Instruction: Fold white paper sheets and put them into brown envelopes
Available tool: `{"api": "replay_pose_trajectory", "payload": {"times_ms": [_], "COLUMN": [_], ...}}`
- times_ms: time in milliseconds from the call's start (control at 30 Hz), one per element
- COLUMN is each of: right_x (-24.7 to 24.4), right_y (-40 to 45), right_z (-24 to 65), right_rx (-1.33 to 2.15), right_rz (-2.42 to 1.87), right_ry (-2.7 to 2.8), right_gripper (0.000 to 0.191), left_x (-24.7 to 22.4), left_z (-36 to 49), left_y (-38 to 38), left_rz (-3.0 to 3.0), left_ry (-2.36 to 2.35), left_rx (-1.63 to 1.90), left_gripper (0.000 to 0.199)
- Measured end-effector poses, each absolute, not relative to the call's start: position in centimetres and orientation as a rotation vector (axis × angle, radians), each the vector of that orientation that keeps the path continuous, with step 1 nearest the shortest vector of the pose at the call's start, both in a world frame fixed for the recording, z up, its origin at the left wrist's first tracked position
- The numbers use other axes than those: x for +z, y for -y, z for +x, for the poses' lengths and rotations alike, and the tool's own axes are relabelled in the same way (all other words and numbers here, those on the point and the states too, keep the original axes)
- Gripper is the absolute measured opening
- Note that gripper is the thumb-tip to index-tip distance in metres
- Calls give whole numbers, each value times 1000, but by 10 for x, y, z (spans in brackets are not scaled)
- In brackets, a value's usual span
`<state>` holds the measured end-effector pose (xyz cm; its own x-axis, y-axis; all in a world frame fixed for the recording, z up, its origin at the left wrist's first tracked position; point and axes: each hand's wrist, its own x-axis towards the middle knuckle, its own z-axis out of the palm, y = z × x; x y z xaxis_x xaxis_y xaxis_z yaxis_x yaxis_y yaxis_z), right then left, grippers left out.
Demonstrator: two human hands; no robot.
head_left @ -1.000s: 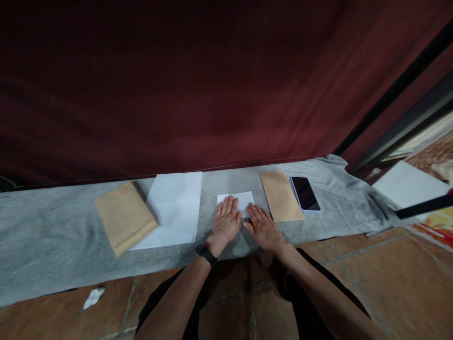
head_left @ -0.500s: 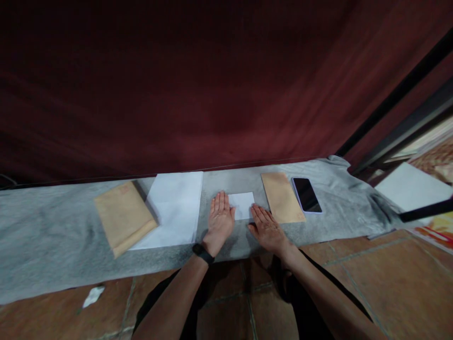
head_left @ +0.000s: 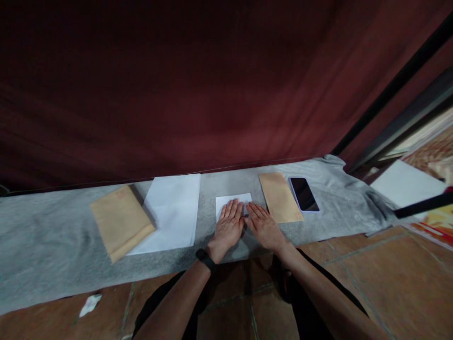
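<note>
A small white folded paper point(head_left: 222, 202) lies on the grey cloth point(head_left: 208, 189) in front of me, its lower part hidden by my hands. My left hand point(head_left: 230, 224) rests flat on it, fingers stretched out and palm down. Close beside it, my right hand point(head_left: 264, 226) lies flat too, with its fingertips on the paper's right side. The two hands almost meet at the thumbs. To the right of my right hand is a brown envelope point(head_left: 281, 198). Left of my left hand lie larger white paper sheets point(head_left: 173, 208).
A stack of brown envelopes point(head_left: 122, 219) partly covers the white sheets. A phone point(head_left: 304, 194) lies beside the single envelope. Behind the cloth hangs a dark red curtain point(head_left: 212, 94). A white scrap point(head_left: 90, 305) lies on the tiled floor point(head_left: 382, 274). A white board point(head_left: 406, 184) stands at the right.
My hands have come closer together over the small paper. The left hand has moved from the paper's left edge onto its middle, uncovering its left side.
</note>
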<state>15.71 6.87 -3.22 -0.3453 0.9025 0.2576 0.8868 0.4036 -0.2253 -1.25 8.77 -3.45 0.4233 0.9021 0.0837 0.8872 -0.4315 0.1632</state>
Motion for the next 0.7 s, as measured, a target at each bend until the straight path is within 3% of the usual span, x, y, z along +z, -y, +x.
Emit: {"api": "replay_pose_trajectory", "payload": {"times_ms": [300, 700], "right_x": [-37, -45], "right_y": [-82, -103], "right_z": [140, 126], "right_rx": [176, 127], "right_rz": [-1497, -1619], "right_ry": [2253, 2279], "right_gripper": [59, 56], "left_x": [-38, -40], "left_z": [-11, -13], "left_y": [-96, -105], "left_rz": [2555, 2489], "left_ry": [-1706, -1800], "left_rx": [174, 144], "left_gripper": [59, 56]}}
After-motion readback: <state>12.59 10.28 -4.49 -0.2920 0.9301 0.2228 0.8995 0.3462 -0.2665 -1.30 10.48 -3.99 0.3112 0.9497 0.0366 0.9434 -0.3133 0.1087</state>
